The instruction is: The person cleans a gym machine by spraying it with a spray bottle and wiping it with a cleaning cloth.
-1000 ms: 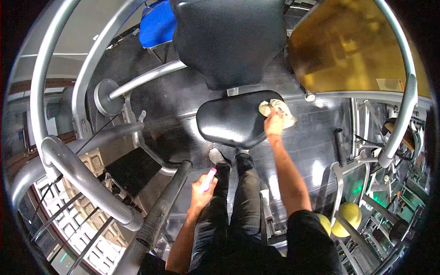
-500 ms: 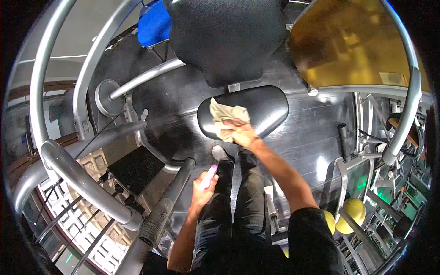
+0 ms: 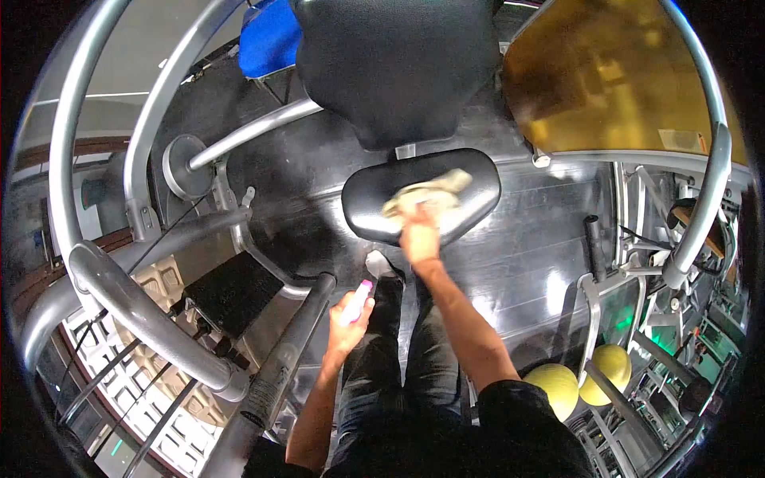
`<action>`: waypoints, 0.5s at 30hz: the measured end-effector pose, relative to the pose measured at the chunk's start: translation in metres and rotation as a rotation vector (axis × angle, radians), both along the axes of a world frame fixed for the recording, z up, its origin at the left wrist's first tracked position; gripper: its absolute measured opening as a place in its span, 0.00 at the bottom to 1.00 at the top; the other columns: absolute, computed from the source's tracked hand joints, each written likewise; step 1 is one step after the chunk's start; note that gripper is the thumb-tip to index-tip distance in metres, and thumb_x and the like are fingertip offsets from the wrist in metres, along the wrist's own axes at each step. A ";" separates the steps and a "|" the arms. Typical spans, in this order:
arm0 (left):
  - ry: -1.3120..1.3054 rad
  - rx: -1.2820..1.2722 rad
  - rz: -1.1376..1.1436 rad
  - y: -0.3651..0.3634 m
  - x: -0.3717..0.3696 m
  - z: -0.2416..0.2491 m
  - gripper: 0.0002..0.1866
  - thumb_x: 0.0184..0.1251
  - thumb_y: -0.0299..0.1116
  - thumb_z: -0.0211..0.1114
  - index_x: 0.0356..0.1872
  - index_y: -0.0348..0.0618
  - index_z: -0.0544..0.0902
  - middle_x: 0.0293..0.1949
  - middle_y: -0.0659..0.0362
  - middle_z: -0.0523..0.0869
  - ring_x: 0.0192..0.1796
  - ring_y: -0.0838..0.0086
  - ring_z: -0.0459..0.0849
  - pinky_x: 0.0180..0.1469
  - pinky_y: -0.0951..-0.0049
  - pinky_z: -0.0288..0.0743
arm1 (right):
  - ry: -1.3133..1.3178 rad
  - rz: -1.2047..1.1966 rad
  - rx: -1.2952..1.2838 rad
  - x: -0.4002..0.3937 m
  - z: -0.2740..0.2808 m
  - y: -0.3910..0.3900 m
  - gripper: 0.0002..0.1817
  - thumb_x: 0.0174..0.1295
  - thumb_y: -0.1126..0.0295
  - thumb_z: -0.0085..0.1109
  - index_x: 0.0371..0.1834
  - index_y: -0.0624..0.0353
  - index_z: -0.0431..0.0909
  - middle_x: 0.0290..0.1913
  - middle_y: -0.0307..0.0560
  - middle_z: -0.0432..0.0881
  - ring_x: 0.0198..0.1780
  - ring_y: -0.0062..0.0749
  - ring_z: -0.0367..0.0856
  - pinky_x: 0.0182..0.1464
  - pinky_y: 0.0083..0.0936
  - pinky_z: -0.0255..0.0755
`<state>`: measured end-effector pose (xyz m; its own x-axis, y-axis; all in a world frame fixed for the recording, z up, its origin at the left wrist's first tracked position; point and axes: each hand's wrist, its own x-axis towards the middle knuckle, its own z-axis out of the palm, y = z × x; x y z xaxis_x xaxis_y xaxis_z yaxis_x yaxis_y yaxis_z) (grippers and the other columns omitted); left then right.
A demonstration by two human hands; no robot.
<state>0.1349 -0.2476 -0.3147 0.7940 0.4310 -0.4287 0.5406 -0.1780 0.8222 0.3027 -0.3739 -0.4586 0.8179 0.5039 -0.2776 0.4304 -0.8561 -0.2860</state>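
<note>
A beige cloth [image 3: 434,191] lies crumpled on the black padded seat [image 3: 362,195] of a machine. My right hand [image 3: 420,231] presses on the cloth from the near side, its fingers blurred and partly lost against the fabric. In my left hand [image 3: 348,319], lower and to the left, is a small pink and white bottle [image 3: 360,301], with fingers wrapped round it and the pink top pointing up. Beyond the seat rises the black backrest [image 3: 398,68].
Thick grey machine tubes [image 3: 151,319] curve along the left side. A blue chair [image 3: 269,40] is at the upper left, and an amber panel [image 3: 606,76] at the upper right. Yellow balls [image 3: 554,389] and metal racks stand at the lower right.
My right hand has shifted slightly left, while the cloth now spreads further right over the seat. My left hand has moved slightly left and up with the bottle.
</note>
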 end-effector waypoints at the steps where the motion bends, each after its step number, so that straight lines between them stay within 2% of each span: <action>1: 0.015 -0.027 0.026 0.000 -0.001 -0.002 0.09 0.63 0.33 0.67 0.32 0.38 0.79 0.19 0.60 0.76 0.23 0.79 0.74 0.26 0.72 0.70 | -0.022 0.007 0.213 -0.021 -0.008 0.014 0.16 0.54 0.68 0.52 0.45 0.52 0.84 0.58 0.53 0.77 0.63 0.41 0.72 0.67 0.31 0.63; 2: 0.011 -0.033 0.022 0.000 0.001 0.002 0.09 0.63 0.33 0.67 0.32 0.38 0.79 0.19 0.60 0.76 0.23 0.79 0.74 0.26 0.72 0.70 | 0.121 -0.033 0.472 -0.041 -0.030 0.027 0.14 0.54 0.68 0.54 0.42 0.48 0.85 0.59 0.52 0.77 0.62 0.42 0.73 0.68 0.31 0.62; 3: -0.002 -0.027 0.015 0.000 0.006 0.009 0.09 0.63 0.33 0.67 0.32 0.37 0.79 0.19 0.61 0.76 0.22 0.80 0.73 0.25 0.73 0.69 | -0.002 0.179 0.422 -0.041 -0.029 0.040 0.15 0.55 0.67 0.54 0.44 0.43 0.84 0.60 0.50 0.76 0.64 0.40 0.72 0.68 0.32 0.62; 4: -0.013 -0.022 0.010 0.001 0.008 0.012 0.09 0.64 0.33 0.66 0.32 0.37 0.79 0.19 0.63 0.76 0.21 0.81 0.72 0.24 0.74 0.68 | -0.095 0.287 0.344 -0.037 -0.020 0.034 0.14 0.57 0.68 0.52 0.45 0.41 0.83 0.63 0.47 0.73 0.65 0.38 0.69 0.69 0.32 0.60; 6: -0.034 0.019 -0.023 0.002 0.005 0.006 0.09 0.64 0.33 0.66 0.32 0.37 0.79 0.19 0.65 0.75 0.20 0.84 0.71 0.22 0.77 0.67 | -0.007 0.289 0.393 -0.027 -0.022 0.020 0.14 0.57 0.67 0.52 0.45 0.43 0.81 0.65 0.42 0.72 0.67 0.35 0.67 0.70 0.33 0.58; 7: -0.035 -0.008 -0.004 0.003 0.005 0.006 0.09 0.64 0.33 0.66 0.32 0.37 0.79 0.18 0.65 0.75 0.20 0.85 0.71 0.21 0.78 0.67 | 0.356 0.191 0.535 -0.019 -0.021 0.009 0.13 0.59 0.65 0.51 0.46 0.43 0.81 0.65 0.39 0.72 0.67 0.33 0.67 0.71 0.32 0.56; 9: -0.033 -0.056 0.044 0.003 0.004 0.008 0.09 0.65 0.34 0.66 0.33 0.38 0.79 0.18 0.66 0.75 0.20 0.86 0.71 0.21 0.79 0.67 | 0.336 0.284 0.486 0.006 -0.021 -0.025 0.16 0.64 0.59 0.47 0.53 0.41 0.77 0.64 0.36 0.72 0.68 0.31 0.65 0.73 0.29 0.53; 10: -0.034 -0.060 0.052 0.003 0.003 0.008 0.09 0.65 0.34 0.66 0.33 0.38 0.79 0.18 0.66 0.75 0.20 0.86 0.71 0.21 0.79 0.67 | -0.050 0.471 0.293 0.020 -0.020 -0.048 0.18 0.68 0.56 0.44 0.58 0.41 0.74 0.64 0.36 0.72 0.68 0.29 0.63 0.73 0.27 0.51; 12: -0.050 -0.038 0.033 0.003 0.002 0.009 0.09 0.65 0.34 0.66 0.33 0.38 0.80 0.18 0.67 0.75 0.19 0.86 0.71 0.21 0.79 0.67 | 0.327 0.031 0.345 0.045 -0.021 -0.097 0.23 0.67 0.56 0.46 0.64 0.46 0.68 0.66 0.44 0.69 0.69 0.37 0.62 0.71 0.31 0.54; 13: -0.046 -0.037 0.040 0.003 0.001 0.008 0.09 0.65 0.34 0.66 0.33 0.38 0.80 0.18 0.67 0.75 0.19 0.86 0.71 0.21 0.79 0.67 | 0.126 0.086 0.205 0.063 -0.019 -0.121 0.21 0.67 0.59 0.44 0.63 0.48 0.70 0.65 0.46 0.69 0.67 0.39 0.64 0.70 0.30 0.58; 14: -0.021 -0.064 0.050 0.003 -0.002 0.008 0.09 0.64 0.34 0.66 0.33 0.38 0.80 0.18 0.66 0.75 0.19 0.86 0.71 0.21 0.79 0.67 | 0.098 0.004 0.237 0.076 -0.004 -0.138 0.20 0.66 0.65 0.44 0.61 0.45 0.72 0.63 0.50 0.71 0.65 0.43 0.67 0.67 0.33 0.62; 15: 0.004 -0.090 0.059 0.003 -0.004 0.006 0.09 0.64 0.34 0.67 0.33 0.38 0.80 0.17 0.66 0.75 0.19 0.86 0.71 0.21 0.79 0.67 | -0.010 -0.143 0.119 0.079 0.013 -0.141 0.20 0.64 0.70 0.44 0.59 0.42 0.74 0.59 0.53 0.74 0.59 0.48 0.73 0.63 0.38 0.65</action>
